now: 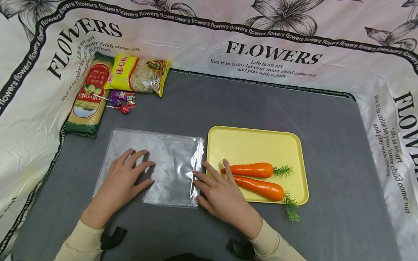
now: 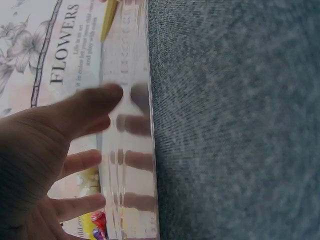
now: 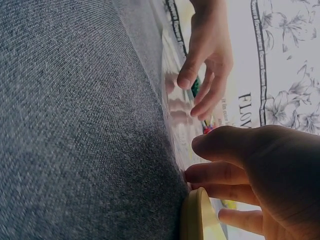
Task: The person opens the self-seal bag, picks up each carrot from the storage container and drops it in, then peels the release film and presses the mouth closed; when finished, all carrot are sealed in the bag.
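Note:
A clear plastic bag (image 1: 173, 163) lies flat on the grey cloth, its shiny edge strip beside the yellow tray (image 1: 254, 145). Over the bag's left part my left hand (image 1: 121, 181) is spread; in the left wrist view the fingers (image 2: 82, 162) hover close above the film, which mirrors them. My right hand (image 1: 225, 199) reaches across the bag's right edge and the tray's left rim, fingers fanned out, with fingertips right at the bag's edge. Two orange carrots, an upper carrot (image 1: 251, 170) and a lower carrot (image 1: 261, 187), lie on the tray, their tips partly behind the right hand's fingers.
At the back left lie a green-and-gold Olivoila packet (image 1: 88, 98), a yellow pasta bag (image 1: 140, 74) and several wrapped candies (image 1: 122, 98), two of them lollipops. A white flower-printed cloth (image 1: 196, 43) borders the grey surface (image 1: 336, 152).

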